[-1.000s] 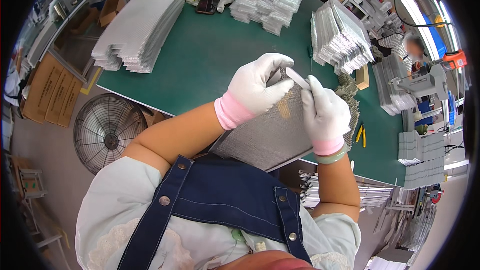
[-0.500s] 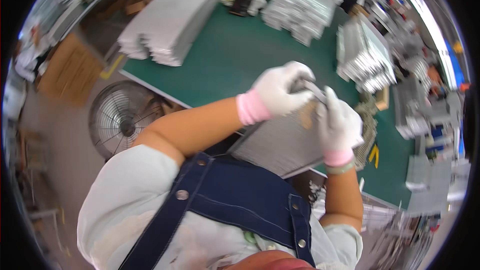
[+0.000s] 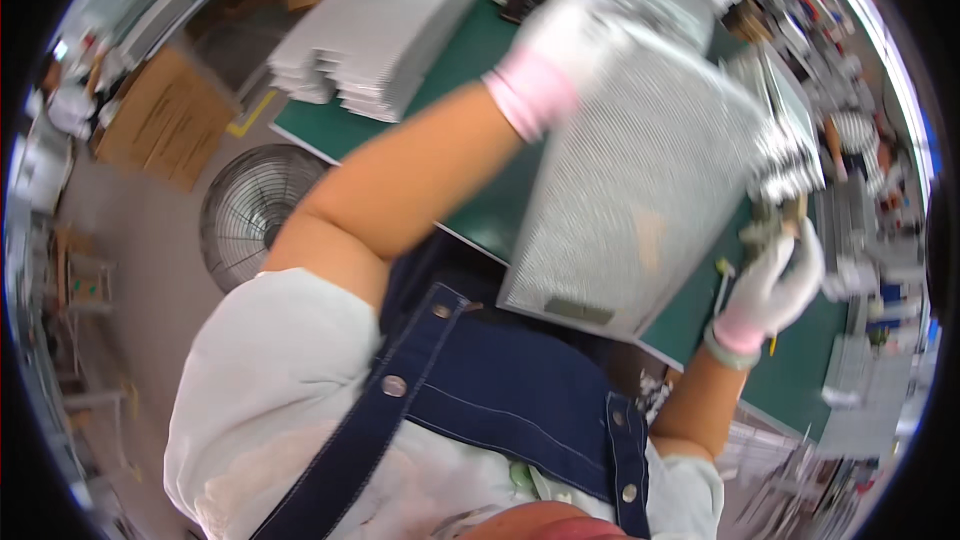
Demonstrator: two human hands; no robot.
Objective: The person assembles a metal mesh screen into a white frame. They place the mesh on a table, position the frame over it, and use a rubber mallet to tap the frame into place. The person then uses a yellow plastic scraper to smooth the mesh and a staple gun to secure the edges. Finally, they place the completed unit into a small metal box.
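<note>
My left hand (image 3: 572, 45), in a white glove with a pink cuff, is at the far left corner of a silver mesh panel (image 3: 640, 160). Its fingers are blurred but appear closed on the panel's edge. The panel has a tan patch and a dark rectangular slot near its near edge, which lies close to my body. My right hand (image 3: 772, 285), gloved alike, is off the panel's right side with thumb and fingers apart, holding nothing visible. Beyond its fingertips is a grey-green bundle (image 3: 760, 230), partly hidden.
A stack of pale notched panels (image 3: 385, 30) stands on the green table (image 3: 480, 185) at the far left. More silver panels (image 3: 775, 125) are piled far right. A floor fan (image 3: 255, 215) and a cardboard box (image 3: 165, 120) are to the left. Another person (image 3: 858, 140) is at the right.
My hands, close together over the panel before with a small strip between them, have parted. The left went to the far corner, and the right moved rightward. The panel now shows larger, its far end raised.
</note>
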